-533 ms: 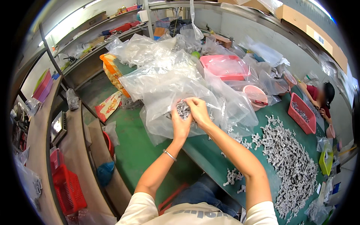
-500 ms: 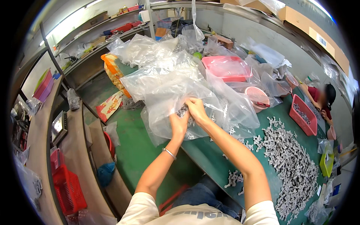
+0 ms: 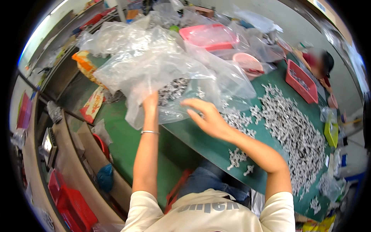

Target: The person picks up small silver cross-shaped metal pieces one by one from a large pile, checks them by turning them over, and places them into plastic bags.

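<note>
My left hand (image 3: 150,98) grips the edge of a large clear plastic bag (image 3: 154,65) and lifts it over the green table (image 3: 208,147). Small grey metal parts (image 3: 174,89) lie inside the bag close to that hand. My right hand (image 3: 206,116) hovers open beside the bag, fingers spread, holding nothing. A wide spread of the same grey parts (image 3: 293,127) covers the table to the right of it.
A pink tray (image 3: 210,36) and a pink bowl (image 3: 247,63) sit behind the bag among more plastic bags. A red bin (image 3: 301,81) stands at the right, near another person (image 3: 319,65). Red crates (image 3: 69,201) and shelves are on the left.
My right hand has let go of the bag and drawn back, open. My left hand has raised the bag higher, and the parts inside have shifted.
</note>
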Available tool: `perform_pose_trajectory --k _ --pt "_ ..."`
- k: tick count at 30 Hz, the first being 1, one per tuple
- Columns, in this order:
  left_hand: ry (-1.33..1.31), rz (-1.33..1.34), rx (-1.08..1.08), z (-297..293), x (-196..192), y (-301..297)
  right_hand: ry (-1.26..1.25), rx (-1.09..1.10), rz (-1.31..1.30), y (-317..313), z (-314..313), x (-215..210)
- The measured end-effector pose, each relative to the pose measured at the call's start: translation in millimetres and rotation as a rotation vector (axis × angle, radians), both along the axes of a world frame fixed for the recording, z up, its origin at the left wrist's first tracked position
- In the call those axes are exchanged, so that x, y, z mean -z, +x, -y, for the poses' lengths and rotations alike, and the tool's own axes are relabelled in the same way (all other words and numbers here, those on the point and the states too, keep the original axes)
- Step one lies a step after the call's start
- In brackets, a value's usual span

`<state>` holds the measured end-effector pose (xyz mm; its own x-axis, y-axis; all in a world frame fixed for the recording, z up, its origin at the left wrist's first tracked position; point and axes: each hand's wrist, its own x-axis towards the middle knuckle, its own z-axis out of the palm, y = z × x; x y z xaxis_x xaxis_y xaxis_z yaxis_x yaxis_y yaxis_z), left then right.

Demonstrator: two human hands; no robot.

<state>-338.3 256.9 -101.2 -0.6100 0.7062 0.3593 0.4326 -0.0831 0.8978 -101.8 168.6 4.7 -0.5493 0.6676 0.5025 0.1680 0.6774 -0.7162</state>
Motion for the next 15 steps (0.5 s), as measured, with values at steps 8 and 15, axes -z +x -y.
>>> perform_pose_trajectory --k 8,15 --pt "-0.324 -0.303 -0.113 40 -61 54 -0.048 0.242 0.430 191 139 34" --pt "0.235 -0.339 0.209 97 -69 130 -0.074 0.461 0.426 214 121 60"
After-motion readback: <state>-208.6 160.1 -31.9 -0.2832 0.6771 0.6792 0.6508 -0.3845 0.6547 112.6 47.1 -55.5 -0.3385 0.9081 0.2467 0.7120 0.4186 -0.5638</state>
